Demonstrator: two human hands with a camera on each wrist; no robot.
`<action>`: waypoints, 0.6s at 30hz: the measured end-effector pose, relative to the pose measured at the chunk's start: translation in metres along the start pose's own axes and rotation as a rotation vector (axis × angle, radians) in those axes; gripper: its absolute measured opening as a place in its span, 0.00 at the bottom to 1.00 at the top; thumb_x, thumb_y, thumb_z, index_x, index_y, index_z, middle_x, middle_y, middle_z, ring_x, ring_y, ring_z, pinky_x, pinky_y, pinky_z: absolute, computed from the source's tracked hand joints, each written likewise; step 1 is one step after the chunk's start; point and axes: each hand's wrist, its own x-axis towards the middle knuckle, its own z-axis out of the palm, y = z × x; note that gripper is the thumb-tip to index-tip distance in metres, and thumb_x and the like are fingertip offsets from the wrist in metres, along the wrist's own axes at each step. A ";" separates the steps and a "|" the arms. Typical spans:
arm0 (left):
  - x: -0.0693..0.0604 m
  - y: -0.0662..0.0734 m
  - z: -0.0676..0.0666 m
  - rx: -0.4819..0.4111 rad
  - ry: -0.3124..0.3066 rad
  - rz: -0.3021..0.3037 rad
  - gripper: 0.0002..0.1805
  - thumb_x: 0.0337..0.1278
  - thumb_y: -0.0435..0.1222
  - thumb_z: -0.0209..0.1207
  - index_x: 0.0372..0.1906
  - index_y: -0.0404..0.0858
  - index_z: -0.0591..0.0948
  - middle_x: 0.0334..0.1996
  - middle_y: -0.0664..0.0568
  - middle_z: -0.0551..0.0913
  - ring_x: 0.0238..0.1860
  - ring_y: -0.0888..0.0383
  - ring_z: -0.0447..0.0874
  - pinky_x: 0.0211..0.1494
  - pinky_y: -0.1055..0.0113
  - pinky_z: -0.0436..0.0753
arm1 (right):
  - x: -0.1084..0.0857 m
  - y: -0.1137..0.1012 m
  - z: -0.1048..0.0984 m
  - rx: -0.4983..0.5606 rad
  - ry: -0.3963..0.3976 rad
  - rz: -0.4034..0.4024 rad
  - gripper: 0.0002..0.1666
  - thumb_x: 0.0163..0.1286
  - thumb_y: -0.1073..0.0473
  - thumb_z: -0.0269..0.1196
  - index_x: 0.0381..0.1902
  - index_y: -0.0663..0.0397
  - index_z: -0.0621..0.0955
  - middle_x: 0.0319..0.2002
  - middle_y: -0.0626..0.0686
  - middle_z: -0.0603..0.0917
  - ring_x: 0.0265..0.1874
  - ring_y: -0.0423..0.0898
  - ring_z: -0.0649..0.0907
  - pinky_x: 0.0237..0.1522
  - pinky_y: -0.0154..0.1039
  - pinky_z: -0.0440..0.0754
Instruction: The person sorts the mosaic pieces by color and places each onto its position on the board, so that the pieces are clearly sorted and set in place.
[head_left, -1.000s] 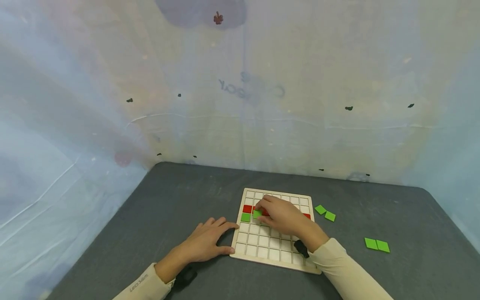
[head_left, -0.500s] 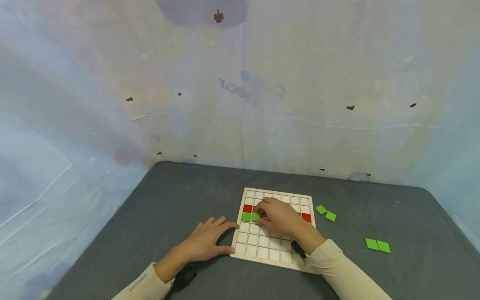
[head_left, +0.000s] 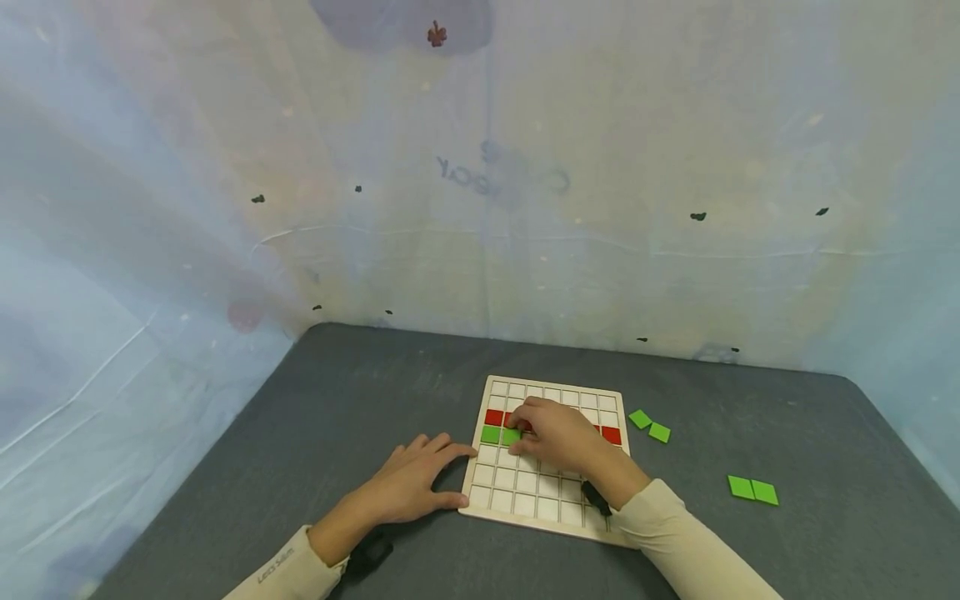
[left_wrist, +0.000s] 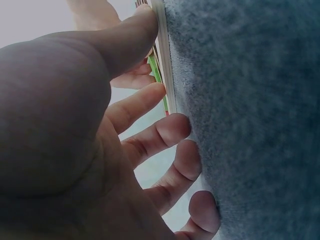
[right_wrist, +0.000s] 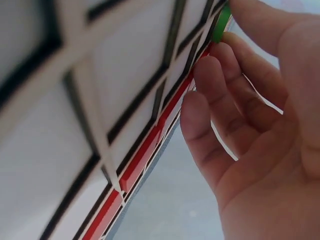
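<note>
The right hand point(head_left: 558, 433), the nearer, pinches a green tile point(head_left: 512, 437) between fingers, leftward of its palm; the left hand point(head_left: 408, 486), fingers apart, touches the board's point(head_left: 527, 483) left edge.

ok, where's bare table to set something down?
Free: table left of the left hand; behind the board; right of the near green tiles. Crowded: the board's left edge, by that hand; mid-board, under the right hand; beside the far green tiles.

Under the right hand point(head_left: 561, 433) one board point(head_left: 527, 483) is seen; left of that hand, two green tiles point(head_left: 490, 434); right, four; around it, at least four red tiles point(head_left: 494, 417).
</note>
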 end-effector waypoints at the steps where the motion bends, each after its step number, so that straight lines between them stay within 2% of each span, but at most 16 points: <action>1: 0.000 0.000 0.000 0.003 -0.001 0.000 0.34 0.54 0.61 0.64 0.67 0.64 0.71 0.55 0.61 0.74 0.49 0.57 0.70 0.47 0.50 0.69 | 0.000 0.000 0.000 -0.002 0.002 -0.003 0.19 0.62 0.43 0.71 0.48 0.42 0.85 0.38 0.40 0.80 0.34 0.35 0.77 0.40 0.36 0.78; 10: 0.000 -0.001 0.000 0.001 -0.004 0.004 0.34 0.55 0.61 0.64 0.68 0.64 0.71 0.55 0.59 0.74 0.49 0.57 0.70 0.47 0.49 0.69 | 0.001 0.000 0.001 -0.005 0.017 -0.032 0.16 0.62 0.45 0.72 0.46 0.41 0.85 0.39 0.41 0.81 0.34 0.35 0.78 0.40 0.36 0.79; 18: 0.000 -0.002 0.002 0.008 0.000 0.001 0.34 0.54 0.61 0.64 0.68 0.65 0.71 0.55 0.59 0.74 0.49 0.57 0.69 0.46 0.49 0.69 | 0.001 -0.001 0.002 -0.005 0.003 -0.015 0.16 0.62 0.45 0.72 0.46 0.39 0.85 0.40 0.40 0.81 0.34 0.34 0.78 0.41 0.36 0.79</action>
